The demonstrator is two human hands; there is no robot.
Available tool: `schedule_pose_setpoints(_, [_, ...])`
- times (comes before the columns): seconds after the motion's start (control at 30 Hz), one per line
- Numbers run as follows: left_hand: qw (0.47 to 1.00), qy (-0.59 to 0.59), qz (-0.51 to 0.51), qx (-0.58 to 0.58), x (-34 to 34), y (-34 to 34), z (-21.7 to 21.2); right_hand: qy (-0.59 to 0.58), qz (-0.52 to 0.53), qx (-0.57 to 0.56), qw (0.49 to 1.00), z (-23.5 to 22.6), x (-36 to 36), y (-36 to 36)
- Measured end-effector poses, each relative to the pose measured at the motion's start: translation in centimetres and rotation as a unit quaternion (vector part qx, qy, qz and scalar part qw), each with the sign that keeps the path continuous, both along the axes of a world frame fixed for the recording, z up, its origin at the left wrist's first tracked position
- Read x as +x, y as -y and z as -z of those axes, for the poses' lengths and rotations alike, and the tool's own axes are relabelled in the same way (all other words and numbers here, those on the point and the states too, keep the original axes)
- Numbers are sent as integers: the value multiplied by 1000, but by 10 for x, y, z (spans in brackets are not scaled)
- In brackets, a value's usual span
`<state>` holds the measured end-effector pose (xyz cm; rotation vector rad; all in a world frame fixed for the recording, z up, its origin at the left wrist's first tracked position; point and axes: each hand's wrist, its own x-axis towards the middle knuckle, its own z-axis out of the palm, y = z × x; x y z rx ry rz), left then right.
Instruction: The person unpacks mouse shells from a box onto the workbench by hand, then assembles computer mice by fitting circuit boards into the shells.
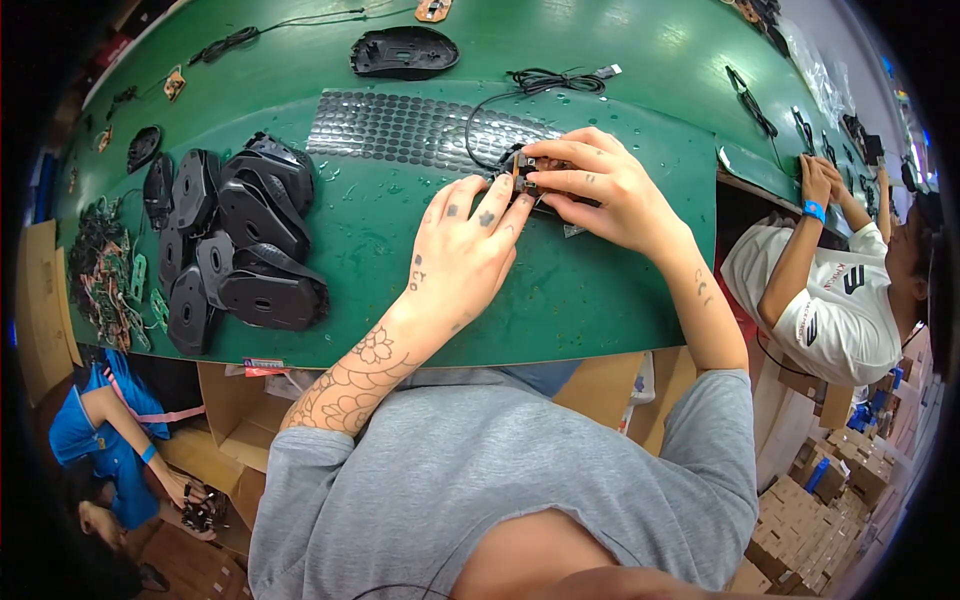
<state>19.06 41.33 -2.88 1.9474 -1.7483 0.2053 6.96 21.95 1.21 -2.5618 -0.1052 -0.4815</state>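
I see my left hand (470, 245) and right hand (600, 185) both pinching a small circuit board (524, 170), fingers closed around it, on the green table (600, 290).

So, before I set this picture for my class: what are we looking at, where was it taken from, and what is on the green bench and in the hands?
One picture, from a wide-angle camera on a worker's head, looking down; the lens bends straight edges. No machine: a person's bare hands. The left hand and right hand together pinch a small circuit board with a black cable attached. On the green bench lie a pile of black mouse shells, a sheet of small round pads, one single mouse base, and a heap of small boards at far left. Other workers sit nearby.
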Motion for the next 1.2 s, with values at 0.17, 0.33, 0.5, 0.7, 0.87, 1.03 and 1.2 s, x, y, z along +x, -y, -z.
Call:
schedule_pose_setpoints(0.17, [1000,-8,-2,-10,0,0,0,-3,32,-29,999,-4,-1,-7])
schedule_pose_setpoints(0.33, [1000,-26,1,-10,2,-1,-4,-3,38,-11,999,-3,0,-10])
schedule_pose_setpoints(0.5, [1000,-28,-7,-1,3,-3,-4,11,57,-22,998,1,0,-17])
schedule_pose_setpoints(0.7, [999,-53,2,-3,0,-5,1,25,71,-29,997,3,-1,-23])
schedule_pose_setpoints(0.87, [995,-99,11,-8,-1,-8,3,50,85,-2,995,12,-3,-30])
schedule_pose_setpoints(1.03, [987,-157,21,-16,-2,-10,1,62,109,25,992,18,-5,-33])
schedule_pose_setpoints(1.2, [982,-185,33,-19,1,-11,1,56,119,17,991,19,-4,-34])
